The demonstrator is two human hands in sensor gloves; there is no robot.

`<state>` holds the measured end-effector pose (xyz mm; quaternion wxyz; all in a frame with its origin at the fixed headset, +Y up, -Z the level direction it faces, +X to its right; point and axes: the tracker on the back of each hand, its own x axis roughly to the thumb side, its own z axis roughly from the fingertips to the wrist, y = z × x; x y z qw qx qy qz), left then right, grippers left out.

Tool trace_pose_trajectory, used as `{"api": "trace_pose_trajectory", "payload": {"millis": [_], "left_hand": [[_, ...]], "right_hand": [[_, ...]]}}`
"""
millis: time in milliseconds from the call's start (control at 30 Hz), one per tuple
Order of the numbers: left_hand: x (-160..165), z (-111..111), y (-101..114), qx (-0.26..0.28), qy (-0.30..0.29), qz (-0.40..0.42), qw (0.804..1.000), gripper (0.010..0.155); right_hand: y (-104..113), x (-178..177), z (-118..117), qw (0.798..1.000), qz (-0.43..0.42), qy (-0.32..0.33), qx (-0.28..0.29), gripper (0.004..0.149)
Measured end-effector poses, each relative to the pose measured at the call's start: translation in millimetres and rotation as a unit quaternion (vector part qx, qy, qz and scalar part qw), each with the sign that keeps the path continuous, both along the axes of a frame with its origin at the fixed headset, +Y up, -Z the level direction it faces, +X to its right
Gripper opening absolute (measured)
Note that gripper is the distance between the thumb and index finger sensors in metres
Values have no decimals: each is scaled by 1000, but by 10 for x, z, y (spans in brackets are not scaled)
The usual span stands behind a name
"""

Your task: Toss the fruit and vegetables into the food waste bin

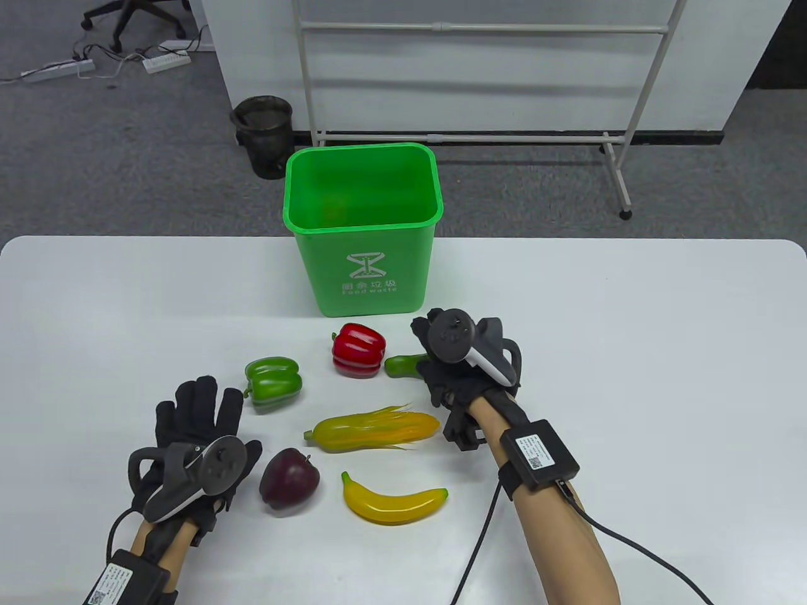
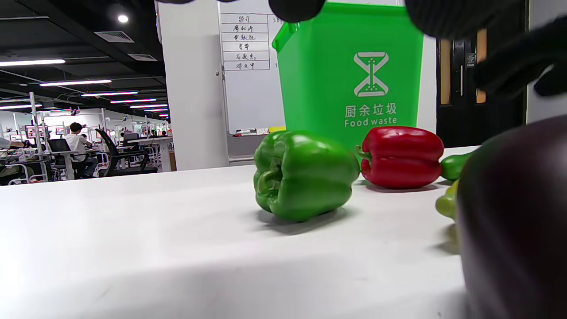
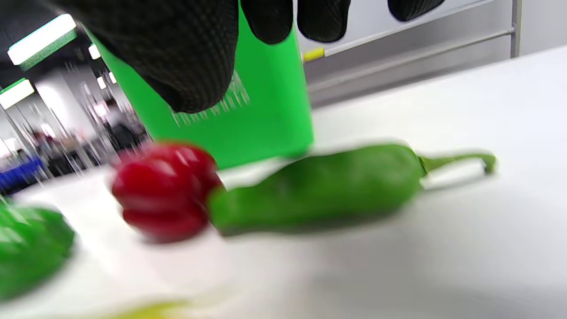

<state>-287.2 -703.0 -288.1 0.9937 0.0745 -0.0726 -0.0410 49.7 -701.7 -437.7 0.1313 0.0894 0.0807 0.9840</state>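
A: Starting at our left: the left hand (image 1: 195,447) lies flat on the table (image 1: 630,328), fingers spread, gripping nothing. The apple (image 1: 289,481) sits just to its right, the green pepper (image 1: 273,384) just beyond its fingertips.

B: Then the middle: red pepper (image 1: 358,350), corn (image 1: 372,430), banana (image 1: 394,501), all lying loose on the table in front of the bin (image 1: 362,230).

A: And the chili (image 1: 403,365)?

B: That's the one that counts. It lies with its long axis across the table, blunt end touching or nearly touching the red pepper, stem end running under our right hand (image 1: 463,362).

A: So the right hand is plainly the nearer one (the left is well apart from it).

B: Yes. In the right wrist view the fingers (image 3: 177,57) hang above the chili, parted and not yet closed on it; that view is blurred, so whether any fingertip touches, we cannot tell.

A: Our guess, then: close across the chili's short width, lift, and carry it forward and slightly left to the bin.
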Motion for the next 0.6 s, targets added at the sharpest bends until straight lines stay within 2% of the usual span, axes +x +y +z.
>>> {"api": "trace_pose_trajectory", "payload": {"millis": [133,267,333,433,500,600], "left_hand": [[6,2,3,-3,0,-2,1000,84],[22,-10,-15,-8,-3,-5,1000,84],[28,-15,-24,-10,-4,-7,1000,84],[29,-14,-25,-11,-4,-8,1000,84],[26,-11,-16,-10,-4,-6,1000,84],[31,-2,3,-6,-5,-4,1000,84]], "right_hand": [[-362,-132,-198,992,117,-2,-43,89],[-545,-163,-322,989,132,-24,-62,89],[-594,-150,-345,989,131,-40,-48,82],[-549,-75,-311,990,125,-52,-31,75],[-423,32,-233,994,91,-46,-25,76],[-88,271,-46,999,-50,-14,5,76]]}}
